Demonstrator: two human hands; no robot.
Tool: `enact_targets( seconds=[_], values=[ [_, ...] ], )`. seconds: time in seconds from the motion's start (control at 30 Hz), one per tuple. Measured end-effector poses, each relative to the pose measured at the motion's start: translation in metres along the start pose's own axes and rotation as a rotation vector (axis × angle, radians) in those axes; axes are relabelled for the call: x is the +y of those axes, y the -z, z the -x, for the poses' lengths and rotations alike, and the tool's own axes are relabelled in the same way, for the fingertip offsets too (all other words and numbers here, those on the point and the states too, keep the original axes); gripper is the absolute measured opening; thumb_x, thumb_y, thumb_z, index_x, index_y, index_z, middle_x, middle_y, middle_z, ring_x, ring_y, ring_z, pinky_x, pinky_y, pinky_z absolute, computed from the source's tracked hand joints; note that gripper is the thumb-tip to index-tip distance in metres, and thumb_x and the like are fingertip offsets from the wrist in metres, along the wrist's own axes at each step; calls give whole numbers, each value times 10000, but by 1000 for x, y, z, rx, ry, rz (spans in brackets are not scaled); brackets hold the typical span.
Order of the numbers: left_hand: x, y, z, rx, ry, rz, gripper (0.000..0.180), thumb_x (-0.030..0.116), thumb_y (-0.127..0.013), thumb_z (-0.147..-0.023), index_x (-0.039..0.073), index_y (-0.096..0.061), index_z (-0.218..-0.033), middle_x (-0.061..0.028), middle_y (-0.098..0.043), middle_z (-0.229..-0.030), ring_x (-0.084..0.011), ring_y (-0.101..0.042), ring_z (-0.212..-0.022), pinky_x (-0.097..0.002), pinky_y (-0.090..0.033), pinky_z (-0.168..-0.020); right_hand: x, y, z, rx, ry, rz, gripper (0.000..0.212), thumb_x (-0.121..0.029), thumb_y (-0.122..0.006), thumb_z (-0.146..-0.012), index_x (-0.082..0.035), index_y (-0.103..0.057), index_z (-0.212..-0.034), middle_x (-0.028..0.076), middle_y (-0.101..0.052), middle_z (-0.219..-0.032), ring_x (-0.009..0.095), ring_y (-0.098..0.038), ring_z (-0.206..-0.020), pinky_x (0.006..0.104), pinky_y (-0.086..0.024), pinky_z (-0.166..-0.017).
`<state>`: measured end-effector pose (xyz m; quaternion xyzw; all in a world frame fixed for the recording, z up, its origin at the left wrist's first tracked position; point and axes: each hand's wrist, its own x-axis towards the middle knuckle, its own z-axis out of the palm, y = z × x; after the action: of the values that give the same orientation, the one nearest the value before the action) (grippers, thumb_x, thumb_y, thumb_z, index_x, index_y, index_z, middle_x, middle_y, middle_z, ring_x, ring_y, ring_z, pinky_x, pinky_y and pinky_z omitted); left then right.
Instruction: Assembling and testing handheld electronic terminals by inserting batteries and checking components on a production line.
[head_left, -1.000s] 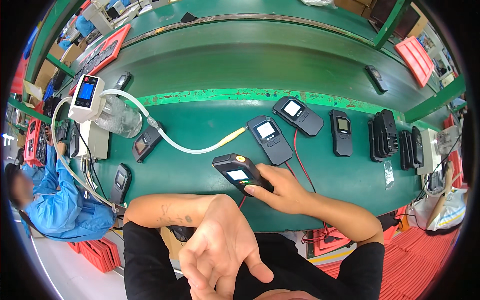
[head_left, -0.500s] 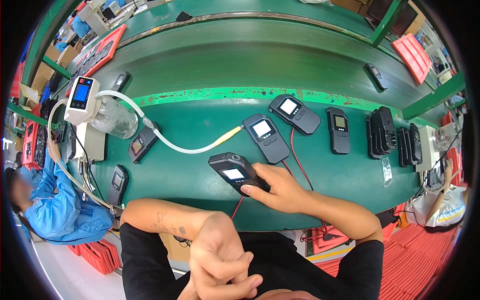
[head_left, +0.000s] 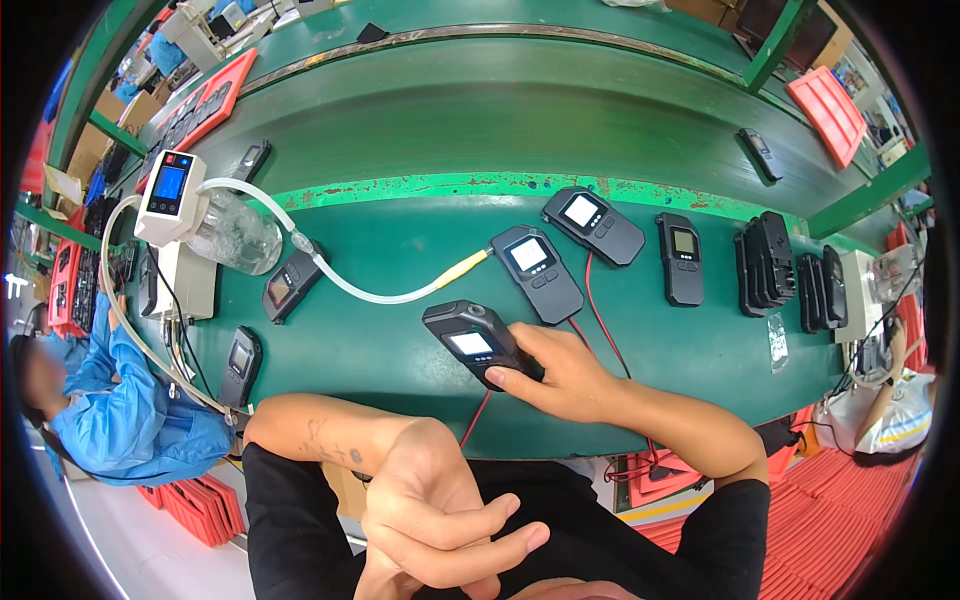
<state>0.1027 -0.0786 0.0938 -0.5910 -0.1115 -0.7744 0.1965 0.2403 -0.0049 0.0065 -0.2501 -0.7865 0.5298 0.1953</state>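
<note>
Looks partway, from where I stand. Reference is the hosed meter point(head_left: 538, 278): screen lit white, yellow tip point(head_left: 463, 269) of the clear hose point(head_left: 375, 297) meeting its top end. So that one's coupled. Held meter point(head_left: 468, 341) is lit too but off the hose, nearer and left of the hosed meter, tilted up over the table point(head_left: 350, 365). Right hand point(head_left: 565, 378) has its grip closed round the lower end, thumb on the face below the screen. Left hand point(head_left: 440, 515) is well nearer than the hosed meter, fingers loosely bent and apart, nothing visible in that grip.

Also off the hose: second lit meter point(head_left: 597, 228), just beyond and right of the hosed meter, red lead point(head_left: 592, 300) trailing; grey-screen meter point(head_left: 682, 260), further right, no white glow; upright meters point(head_left: 767, 265), right again, bunched close.

Containers: clear bottle point(head_left: 240, 237), well left of the hosed meter, against the white display unit point(head_left: 170, 198). Could be liquid or just fogging inside, too blurred to call. Red tray point(head_left: 241, 76), far left and beyond, carries dark devices. Tilted red tray point(head_left: 825, 110), far right and beyond. Clear plastic bag point(head_left: 777, 342), right and a bit nearer, flat on the table.
</note>
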Motion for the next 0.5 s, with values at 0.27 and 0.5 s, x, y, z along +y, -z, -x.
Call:
enact_targets(
  seconds=[0.27, 0.5],
  values=[
    [-25, 4, -8, -181, -160, 384, 398, 123, -620, -1024, 98, -485, -1397, -35, -613, -1059, -209, -727, -644, -315, -639, -560, -1, -1, -1, 6, 10, 12, 337, -304, -721, -999, 3, -633, -1110, 139, -611, -851, 271, -587, -742, 395, -466, -669],
    [-23, 9, -11, -194, -156, 376, 368, 138, -586, -1040, 112, -512, -1399, -13, -600, -1045, -215, -731, -688, -331, -626, -560, -7, 1, -1, 5, -10, -1, 345, -314, -725, -995, 10, -621, -1056, 145, -576, -828, 279, -552, -726, 404, -448, -663]
  ],
)
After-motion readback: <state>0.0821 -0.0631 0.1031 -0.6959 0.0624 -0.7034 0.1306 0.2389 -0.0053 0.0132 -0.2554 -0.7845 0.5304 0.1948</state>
